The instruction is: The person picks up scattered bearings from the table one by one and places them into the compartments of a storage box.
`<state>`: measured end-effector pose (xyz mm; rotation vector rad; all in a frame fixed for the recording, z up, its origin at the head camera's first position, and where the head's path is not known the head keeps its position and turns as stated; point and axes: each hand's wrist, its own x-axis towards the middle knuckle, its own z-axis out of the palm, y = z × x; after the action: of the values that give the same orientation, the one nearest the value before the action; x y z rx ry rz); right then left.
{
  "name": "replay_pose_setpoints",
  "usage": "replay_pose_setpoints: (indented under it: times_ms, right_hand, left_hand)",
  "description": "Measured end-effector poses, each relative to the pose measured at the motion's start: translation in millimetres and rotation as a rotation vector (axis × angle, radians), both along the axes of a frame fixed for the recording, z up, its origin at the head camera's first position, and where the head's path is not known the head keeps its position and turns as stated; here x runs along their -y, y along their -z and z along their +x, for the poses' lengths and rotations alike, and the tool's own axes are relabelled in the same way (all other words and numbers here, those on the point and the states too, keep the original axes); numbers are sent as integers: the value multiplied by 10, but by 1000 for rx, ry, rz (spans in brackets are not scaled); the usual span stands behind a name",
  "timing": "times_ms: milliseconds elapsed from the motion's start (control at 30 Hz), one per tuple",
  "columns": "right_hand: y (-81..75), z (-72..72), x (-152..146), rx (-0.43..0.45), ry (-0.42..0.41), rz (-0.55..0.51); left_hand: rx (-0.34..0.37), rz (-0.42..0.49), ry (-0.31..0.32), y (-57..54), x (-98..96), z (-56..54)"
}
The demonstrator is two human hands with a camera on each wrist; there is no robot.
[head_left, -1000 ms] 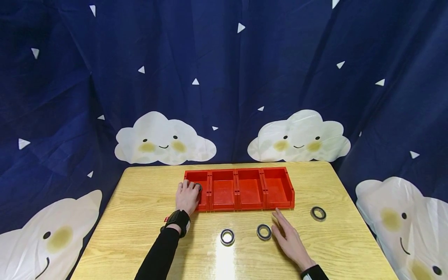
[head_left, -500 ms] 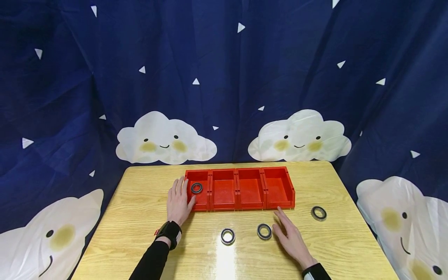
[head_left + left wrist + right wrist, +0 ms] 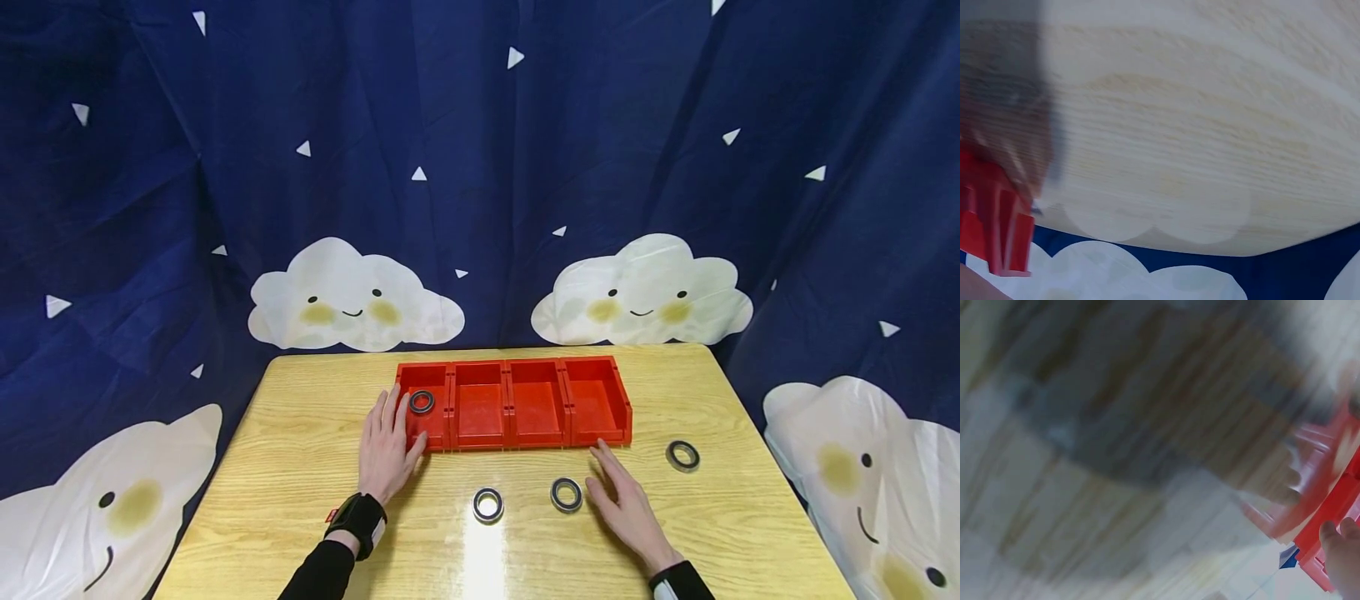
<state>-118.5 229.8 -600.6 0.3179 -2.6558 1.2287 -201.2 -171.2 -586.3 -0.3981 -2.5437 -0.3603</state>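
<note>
My left hand [image 3: 384, 454] lies with fingers extended along the left end of a red bin row [image 3: 480, 443], its fingertips and thumb overlapping the leftmost bin. Inside that bin rests a dark ring-shaped ball bearing [image 3: 422, 402]. My right hand [image 3: 626, 508] holds nothing and is stretched out, its fingertips near the front edge of the rightmost bin. Just left of it on the table is a second bearing [image 3: 566, 495]. A third bearing [image 3: 488, 506] lies between the hands. In the right wrist view, fingertips [image 3: 1338, 540] show beside the red bins [image 3: 1329, 519].
Another bearing [image 3: 682, 456] sits right of the bins on the wooden table [image 3: 315, 417]. A dark blue curtain [image 3: 480, 167] with white clouds hangs behind and around the table. The left wrist view shows mostly tabletop [image 3: 1179, 125] and a red bin corner [image 3: 997, 219].
The left hand has drawn back leftward out of the leftmost bin, leaving the bearing there in full sight, then shifted slightly right. The right hand has barely moved.
</note>
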Motion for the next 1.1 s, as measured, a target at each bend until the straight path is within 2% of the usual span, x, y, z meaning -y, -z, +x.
replay_pose_setpoints:
  times_ms: [233,367,567,700,900,1100]
  right_hand:
    - [-18,-4,-15,-7,8,-6]
    - [-21,-2,-16,-16,-2,7]
    - [-30,-7,-17,-23,-19,-11]
    - [-41,-1,-12,-18,-25,-11]
    - [-65,41,21,41,-34,-25]
    - [-71,76,44,88,-51,-53]
  left_hand:
    - [46,42,18,-11,-148,162]
    - [31,90,34,4,-235,252]
    - [-10,142,82,85,-365,422]
    - [-5,143,104,162,-460,539]
    - [53,117,115,251,-603,684]
    - [123,103,139,290,-724,763]
